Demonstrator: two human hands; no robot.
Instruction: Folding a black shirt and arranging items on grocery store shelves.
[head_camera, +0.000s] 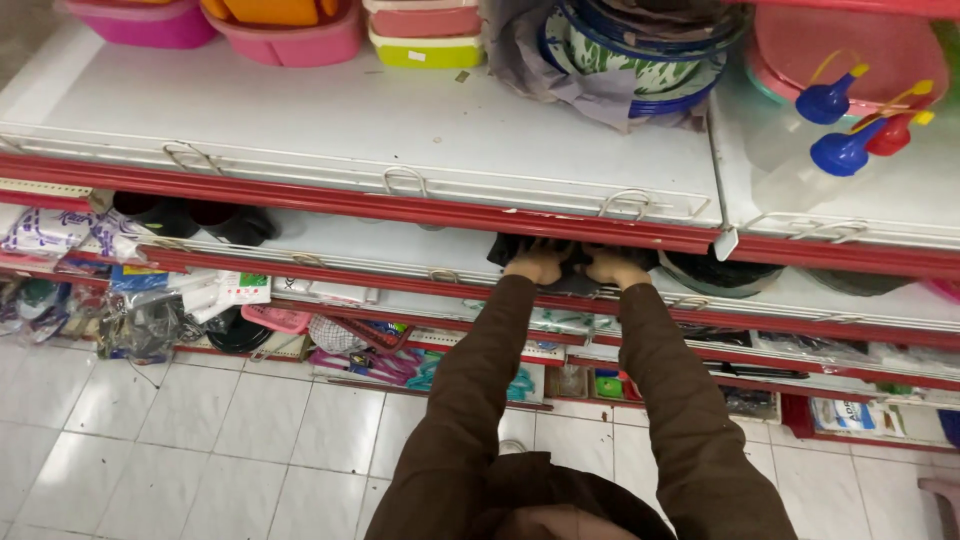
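Observation:
Both my arms in brown sleeves reach forward under the top shelf. My left hand and my right hand are side by side on the second shelf, both gripping a dark, black item that is mostly hidden beneath the red edge of the top shelf. My fingers are curled around it and partly hidden. A dark round pan or bowl lies just right of my right hand.
The top white shelf carries pink and yellow plastic tubs, stacked patterned plates, a pink tray and clear squeeze bottles with blue and red caps. Lower shelves hold packaged goods and hangers. White tiled floor lies below.

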